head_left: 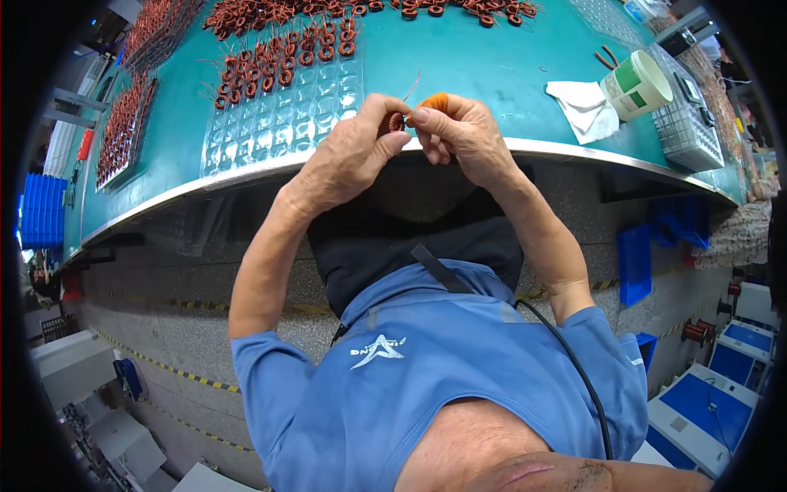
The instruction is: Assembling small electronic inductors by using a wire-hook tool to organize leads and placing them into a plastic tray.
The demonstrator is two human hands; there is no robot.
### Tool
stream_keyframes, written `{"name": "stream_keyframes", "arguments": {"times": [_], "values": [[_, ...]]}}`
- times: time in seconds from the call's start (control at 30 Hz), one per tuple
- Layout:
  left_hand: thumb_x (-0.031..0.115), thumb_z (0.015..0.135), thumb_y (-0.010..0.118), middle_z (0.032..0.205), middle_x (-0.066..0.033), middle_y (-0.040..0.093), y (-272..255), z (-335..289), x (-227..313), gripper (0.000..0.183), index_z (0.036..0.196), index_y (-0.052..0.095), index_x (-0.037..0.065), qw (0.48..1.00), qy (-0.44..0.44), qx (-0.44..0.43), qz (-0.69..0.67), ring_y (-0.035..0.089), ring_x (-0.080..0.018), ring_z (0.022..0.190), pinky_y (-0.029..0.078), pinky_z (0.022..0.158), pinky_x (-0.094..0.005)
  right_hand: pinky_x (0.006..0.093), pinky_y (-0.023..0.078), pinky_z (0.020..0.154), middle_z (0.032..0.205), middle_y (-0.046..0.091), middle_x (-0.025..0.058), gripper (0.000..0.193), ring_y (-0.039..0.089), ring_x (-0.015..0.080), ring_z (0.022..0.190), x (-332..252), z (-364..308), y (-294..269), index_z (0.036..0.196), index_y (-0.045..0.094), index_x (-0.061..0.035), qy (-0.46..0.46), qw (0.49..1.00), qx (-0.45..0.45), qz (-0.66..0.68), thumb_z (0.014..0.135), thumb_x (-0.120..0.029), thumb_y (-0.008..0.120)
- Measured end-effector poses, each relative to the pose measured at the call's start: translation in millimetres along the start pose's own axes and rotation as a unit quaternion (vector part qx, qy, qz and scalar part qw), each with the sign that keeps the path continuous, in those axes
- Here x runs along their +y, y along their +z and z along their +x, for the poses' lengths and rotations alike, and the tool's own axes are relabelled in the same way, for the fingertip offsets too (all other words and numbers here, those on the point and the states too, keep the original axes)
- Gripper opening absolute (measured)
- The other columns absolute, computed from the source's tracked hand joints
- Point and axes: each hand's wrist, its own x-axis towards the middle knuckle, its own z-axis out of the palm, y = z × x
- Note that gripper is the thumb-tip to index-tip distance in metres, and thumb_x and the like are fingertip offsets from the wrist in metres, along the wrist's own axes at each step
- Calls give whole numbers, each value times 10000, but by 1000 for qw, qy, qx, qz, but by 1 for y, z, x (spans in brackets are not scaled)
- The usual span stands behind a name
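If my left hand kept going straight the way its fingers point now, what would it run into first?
Most likely the right hand. The left hand points its fingers toward it, both pinching the small copper coil between them, so the coil and the right fingertips come first. Depth is hard to judge.

Teal bench top (459,57). Copper-brown wound coils (283,57) far left, one coil (397,121) at fingertips. Clear blister tray (283,123). White-and-green cup (638,84), white cloth (586,107) right. Blue shirt (426,369). Blue bins (41,209) left.
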Motion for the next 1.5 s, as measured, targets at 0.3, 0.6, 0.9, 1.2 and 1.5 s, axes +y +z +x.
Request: {"name": "stream_keyframes", "arguments": {"times": [0.3, 0.6, 0.9, 1.2, 1.5], "values": [[145, 922, 612, 896, -139, 646, 3, -2, -11, 309, 1177, 485, 26, 994, -29, -10, -103, 634, -229, 801, 497, 715, -336, 171, 433, 450, 707, 634, 46, 297, 577, 66, 530, -7, -10, 20, 953, 617, 33, -63, 992, 86, -66, 872, -237, 712], [102, 911, 630, 902, -132, 656, 7, 0, -8, 296, 1143, 474, 5, 996, 9, -7, -91, 651, -205, 815, 514, 706, -307, 195, 479, 479, 777, 658, 95, 275, 607, 93, 571, -7, -14, 26, 995, 567, 32, -111, 987, 104, -45, 865, -162, 712], [161, 949, 597, 812, -72, 594, 26, -5, -5, 305, 1148, 434, -2, 945, 24, 37, -324, 550, -95, 662, 454, 584, -225, 229, 498, 540, 741, 639, 55, 178, 582, 85, 593, -13, -14, 27, 930, 582, 8, -148, 985, 88, 9, 841, -90, 703], [164, 993, 510, 758, -52, 544, 34, -16, -20, 272, 1185, 398, 9, 918, 43, 123, -374, 528, -107, 635, 446, 581, -229, 232, 461, 515, 705, 594, 42, 166, 541, 86, 573, -3, 5, 31, 907, 599, -4, -49, 990, 48, 121, 827, -103, 705], [110, 969, 524, 732, -32, 538, 0, -33, -48, 261, 1192, 426, 17, 955, -1, 176, -240, 523, -99, 630, 444, 577, -247, 216, 510, 587, 851, 687, 111, 305, 648, 114, 697, -12, 37, 59, 1088, 585, 45, -128, 970, 26, -207, 890, -165, 684]]}}
